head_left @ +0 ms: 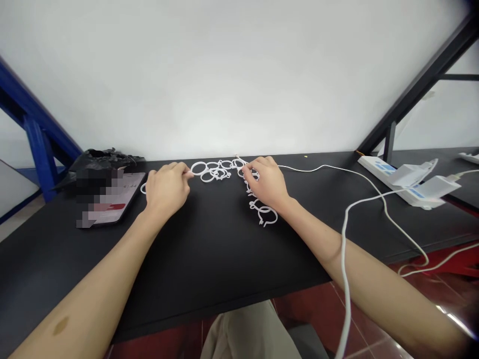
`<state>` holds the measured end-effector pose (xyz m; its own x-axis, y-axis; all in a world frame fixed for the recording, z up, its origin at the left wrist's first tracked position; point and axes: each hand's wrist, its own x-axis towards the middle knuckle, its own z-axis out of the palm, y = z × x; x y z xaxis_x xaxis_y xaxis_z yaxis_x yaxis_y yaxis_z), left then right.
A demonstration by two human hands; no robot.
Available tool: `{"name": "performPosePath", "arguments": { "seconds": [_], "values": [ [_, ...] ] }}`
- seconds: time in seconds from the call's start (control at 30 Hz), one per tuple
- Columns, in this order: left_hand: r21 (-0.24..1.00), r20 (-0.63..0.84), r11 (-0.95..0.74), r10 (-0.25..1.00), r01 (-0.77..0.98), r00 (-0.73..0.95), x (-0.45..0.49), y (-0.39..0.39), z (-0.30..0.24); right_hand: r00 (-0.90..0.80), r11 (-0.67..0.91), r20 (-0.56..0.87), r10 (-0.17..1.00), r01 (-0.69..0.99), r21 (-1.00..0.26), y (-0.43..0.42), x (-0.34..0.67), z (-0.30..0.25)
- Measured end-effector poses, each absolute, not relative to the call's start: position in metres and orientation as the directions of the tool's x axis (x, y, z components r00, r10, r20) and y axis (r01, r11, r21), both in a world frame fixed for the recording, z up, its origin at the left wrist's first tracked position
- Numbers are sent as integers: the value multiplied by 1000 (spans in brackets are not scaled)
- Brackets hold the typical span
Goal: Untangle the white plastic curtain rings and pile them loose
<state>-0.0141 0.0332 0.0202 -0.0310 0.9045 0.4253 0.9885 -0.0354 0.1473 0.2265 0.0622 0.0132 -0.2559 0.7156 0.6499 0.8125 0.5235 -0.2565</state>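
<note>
White plastic curtain rings with small eyelets lie on the black table (209,259). My left hand (168,187) is closed in a pinch, with its fingertips on the edge of a white curtain ring (198,162). Part of another ring (142,188) shows at that hand's left side. My right hand (267,182) curls over the rings, thumb and fingers closed on a ring (239,162) at the back; its fingers partly cover several others. Between the hands sits a loose cluster of rings (207,180). Below my right hand, an open ring (276,216) lies nearest to me.
A phone (129,199) and a crumpled black plastic bag (108,157) lie at the left. At the right, a white power strip (374,172) holds plugged-in adapters. White cables (344,249) cross over my right forearm and the table. A pale wall (224,75) stands behind.
</note>
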Motion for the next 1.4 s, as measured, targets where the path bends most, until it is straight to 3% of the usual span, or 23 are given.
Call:
{"name": "performPosePath", "arguments": {
  "seconds": [0.2,0.43,0.63,0.73,0.87,1.03,1.17,1.4],
  "values": [
    [250,424,89,885,964,-192,-23,36,20,-233,407,516,824,878,-252,69,231,6],
    [126,412,124,896,984,-165,-32,38,14,-247,332,357,901,922,-198,69,231,4],
    [84,396,214,889,973,-230,-36,38,12,-248,337,361,899,919,-207,68,232,4],
    [86,476,153,862,984,-176,-35,40,8,-242,347,393,887,911,-222,68,231,5],
    [68,539,-65,842,996,18,-25,43,2,-228,385,491,841,890,-246,68,228,7],
    [-59,534,-294,798,954,280,-1,46,-7,-281,503,575,769,820,-273,60,223,12],
    [-130,510,-352,778,927,367,9,48,-12,-332,586,613,717,763,-272,53,218,18],
    [-134,505,-369,773,920,384,9,47,-11,-383,653,634,672,709,-265,48,216,24]
  ]
}}
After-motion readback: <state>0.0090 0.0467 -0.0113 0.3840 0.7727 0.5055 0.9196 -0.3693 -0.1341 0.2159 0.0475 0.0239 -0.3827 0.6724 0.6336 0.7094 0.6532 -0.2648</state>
